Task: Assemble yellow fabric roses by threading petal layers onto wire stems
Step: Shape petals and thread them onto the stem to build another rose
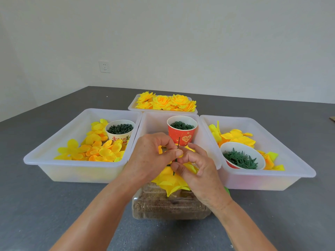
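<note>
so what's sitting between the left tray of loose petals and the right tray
In the head view, the middle tray lies between the left tray and the right tray. It holds a red cup of dark green rings, and both hands work over it.

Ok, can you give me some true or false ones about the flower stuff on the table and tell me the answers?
1. The finished yellow roses lie in the far tray, behind the other three. True.
2. The red cup is full of yellow petals. False: it holds small dark green rings.
3. Both hands are working on one thin green stem, with the left hand and right hand pinching it and the petals on it. True.
4. The left tray holds only petals. False: a cream cup of dark green pieces stands in it too.
5. The white cup in the right tray holds spiky green pieces. True.
</note>
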Motion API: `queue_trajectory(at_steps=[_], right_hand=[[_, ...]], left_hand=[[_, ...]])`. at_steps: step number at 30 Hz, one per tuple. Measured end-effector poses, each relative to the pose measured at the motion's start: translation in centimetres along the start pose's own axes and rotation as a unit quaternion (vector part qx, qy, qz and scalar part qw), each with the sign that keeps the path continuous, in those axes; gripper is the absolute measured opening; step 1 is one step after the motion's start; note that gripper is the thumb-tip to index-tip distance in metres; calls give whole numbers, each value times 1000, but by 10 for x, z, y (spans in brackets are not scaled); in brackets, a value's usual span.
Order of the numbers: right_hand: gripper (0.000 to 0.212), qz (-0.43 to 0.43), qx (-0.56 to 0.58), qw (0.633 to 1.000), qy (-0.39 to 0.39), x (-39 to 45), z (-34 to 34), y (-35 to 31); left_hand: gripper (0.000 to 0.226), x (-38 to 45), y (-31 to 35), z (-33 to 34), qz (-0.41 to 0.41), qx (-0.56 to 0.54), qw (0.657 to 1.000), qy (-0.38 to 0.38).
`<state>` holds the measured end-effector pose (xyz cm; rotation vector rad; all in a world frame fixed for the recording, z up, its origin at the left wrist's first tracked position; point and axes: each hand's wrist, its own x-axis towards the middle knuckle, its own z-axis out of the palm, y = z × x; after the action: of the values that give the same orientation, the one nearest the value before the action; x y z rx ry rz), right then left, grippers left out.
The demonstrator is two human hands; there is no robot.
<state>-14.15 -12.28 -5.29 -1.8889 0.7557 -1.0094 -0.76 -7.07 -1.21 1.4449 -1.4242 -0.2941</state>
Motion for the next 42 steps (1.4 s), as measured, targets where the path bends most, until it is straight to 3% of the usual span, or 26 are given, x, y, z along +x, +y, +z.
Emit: queue_trajectory(at_steps=[6,21,28,33,42], right_hand=[[13,2,-18,1000,-2,-1,-1,-1],[34,-24,-36,999,17,-3,-3,-8],[27,0,-42,999,1,0,-4,-12],[14,-48,-46,998,-11,4,-12,-26],[10,-60,-181,981,-26,11,-18,-39]], left_hand=[[24,-2,2,0,-5,7,1000,1],[26,-4,6,-4,-10,22,1000,-3],[29,-3,6,-3,-13,35,999,1],[17,-7,7,-10,-38,-23,999,-16],[14,-19,-8,-20,-68,-25,997,21]])
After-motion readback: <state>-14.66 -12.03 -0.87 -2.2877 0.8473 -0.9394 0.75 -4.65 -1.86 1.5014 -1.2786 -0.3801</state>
